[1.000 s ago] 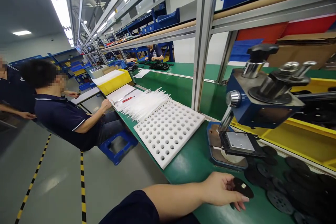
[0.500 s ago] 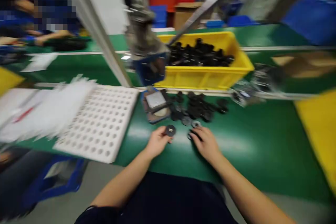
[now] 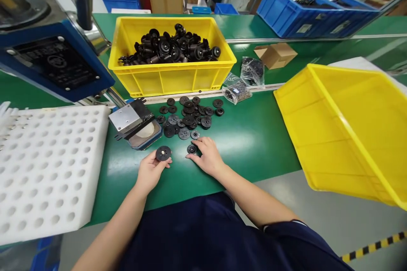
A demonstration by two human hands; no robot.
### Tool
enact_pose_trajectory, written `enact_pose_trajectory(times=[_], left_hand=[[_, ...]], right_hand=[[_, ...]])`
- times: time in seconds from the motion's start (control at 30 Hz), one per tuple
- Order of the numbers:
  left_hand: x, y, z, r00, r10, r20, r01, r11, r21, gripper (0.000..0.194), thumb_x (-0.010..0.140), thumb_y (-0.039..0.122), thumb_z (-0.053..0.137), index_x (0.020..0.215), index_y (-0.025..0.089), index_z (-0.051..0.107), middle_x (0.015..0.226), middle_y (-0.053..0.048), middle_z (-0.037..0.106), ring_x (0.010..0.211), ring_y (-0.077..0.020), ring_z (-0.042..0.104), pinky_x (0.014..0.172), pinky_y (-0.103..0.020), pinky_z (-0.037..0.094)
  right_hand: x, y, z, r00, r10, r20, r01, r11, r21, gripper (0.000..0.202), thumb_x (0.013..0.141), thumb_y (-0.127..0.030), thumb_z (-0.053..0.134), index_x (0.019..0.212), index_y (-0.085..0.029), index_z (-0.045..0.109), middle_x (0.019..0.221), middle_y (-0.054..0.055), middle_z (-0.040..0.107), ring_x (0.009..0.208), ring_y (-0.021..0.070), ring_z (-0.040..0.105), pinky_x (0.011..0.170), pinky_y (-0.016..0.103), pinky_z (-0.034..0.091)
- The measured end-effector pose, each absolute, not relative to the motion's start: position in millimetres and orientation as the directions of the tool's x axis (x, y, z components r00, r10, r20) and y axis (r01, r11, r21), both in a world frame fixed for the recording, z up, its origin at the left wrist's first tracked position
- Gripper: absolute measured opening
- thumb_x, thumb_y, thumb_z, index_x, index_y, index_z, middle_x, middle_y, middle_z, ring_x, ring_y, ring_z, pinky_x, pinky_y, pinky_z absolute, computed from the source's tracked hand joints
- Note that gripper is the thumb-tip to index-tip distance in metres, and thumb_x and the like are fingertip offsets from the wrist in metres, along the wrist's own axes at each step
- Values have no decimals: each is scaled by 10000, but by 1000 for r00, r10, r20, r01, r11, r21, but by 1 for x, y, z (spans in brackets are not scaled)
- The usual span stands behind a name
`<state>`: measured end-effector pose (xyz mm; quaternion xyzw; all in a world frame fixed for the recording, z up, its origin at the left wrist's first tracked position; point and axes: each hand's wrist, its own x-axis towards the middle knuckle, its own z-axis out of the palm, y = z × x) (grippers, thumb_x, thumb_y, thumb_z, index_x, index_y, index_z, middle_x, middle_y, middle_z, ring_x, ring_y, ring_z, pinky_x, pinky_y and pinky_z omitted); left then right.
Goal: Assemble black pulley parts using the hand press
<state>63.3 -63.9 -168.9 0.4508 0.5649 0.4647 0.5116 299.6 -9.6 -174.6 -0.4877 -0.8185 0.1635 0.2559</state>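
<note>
Showing at lower centre: black disc gripped in left hand, pale centre visible. Smaller black wheel pinched between thumb and fingers of right hand. Loose black discs piled just beyond, mid-frame. Press seen left of pile, yellow bin of black parts behind.

The press stands between the foam tray and the discs; behind the discs sits the bin.
</note>
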Motion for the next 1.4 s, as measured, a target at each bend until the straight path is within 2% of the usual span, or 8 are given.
enact_pose_trajectory(times=[0.17, 0.3, 0.37, 0.47, 0.57, 0.73, 1.13, 1.4], left_hand=[[63, -64, -169, -58, 990, -127, 68, 131, 989, 240, 845, 306, 683, 1014, 137, 692, 945, -88, 723, 691, -149, 651, 653, -298, 561], [63, -65, -168, -29, 993, -112, 82, 114, 990, 255, 883, 305, 639, 1084, 152, 676, 1037, -98, 703, 738, -149, 647, 677, -296, 553], [63, -66, -168, 2, 994, -107, 95, 106, 990, 264, 902, 301, 616, 1119, 158, 661, 1016, -89, 695, 738, -142, 631, 683, -285, 538], [62, -66, -169, 47, 995, -86, 110, 81, 991, 240, 916, 296, 599, 1106, 159, 653, 881, -50, 664, 699, -132, 590, 663, -262, 503], [60, -67, -174, 67, 997, -42, 112, 35, 993, 235, 897, 303, 631, 1093, 176, 650, 889, -42, 651, 756, -152, 599, 711, -270, 503], [56, -67, -179, 91, 995, 43, 185, -59, 981, 324, 869, 325, 665, 1165, 193, 652, 1132, -105, 669, 1003, -233, 636, 914, -352, 502], [56, -66, -171, 123, 986, 112, 355, -150, 923, 273, 913, 286, 567, 1151, 207, 675, 1190, -111, 682, 1130, -274, 623, 990, -420, 485], [58, -68, -169, 154, 975, 157, 410, -208, 888, 269, 903, 225, 574, 1158, 207, 659, 1213, -105, 676, 1120, -254, 628, 983, -400, 485]], right_hand=[[297, -12, -171, -373, 903, 212, 763, 429, -483, 562, 742, -486, 807, 1169, -161, 641, 1057, 111, 622, 1012, 272, 542, 861, 428, 437], [294, -11, -170, -353, 913, 206, 760, 408, -505, 410, 787, -423, 785, 1088, -173, 667, 1011, 103, 625, 983, 268, 555, 853, 434, 451], [291, -11, -165, -350, 905, 240, 698, 423, -578, 375, 799, -386, 779, 1085, -174, 663, 1004, 98, 625, 978, 258, 562, 866, 433, 469], [278, -17, -150, -375, 869, 323, 501, 483, -718, 395, 830, -385, 750, 1149, -182, 636, 1034, 88, 616, 985, 225, 574, 891, 404, 501], [260, -23, -133, -429, 823, 372, 351, 531, -771, 427, 856, -393, 720, 1214, -190, 607, 1070, 88, 602, 1000, 206, 577, 894, 376, 519], [240, -23, -122, -524, 771, 361, 372, 589, -718, 423, 842, -388, 733, 1187, -165, 630, 1058, 100, 599, 985, 220, 562, 899, 400, 507], [243, -24, -108, -638, 738, 220, 466, 598, -652, 313, 894, -314, 670, 1176, -187, 619, 1067, 84, 585, 999, 214, 512, 909, 383, 444], [246, -25, -107, -681, 707, 190, 472, 623, -624, 265, 908, -323, 658, 1123, -173, 623, 1079, 77, 590, 983, 207, 490, 876, 365, 413]])
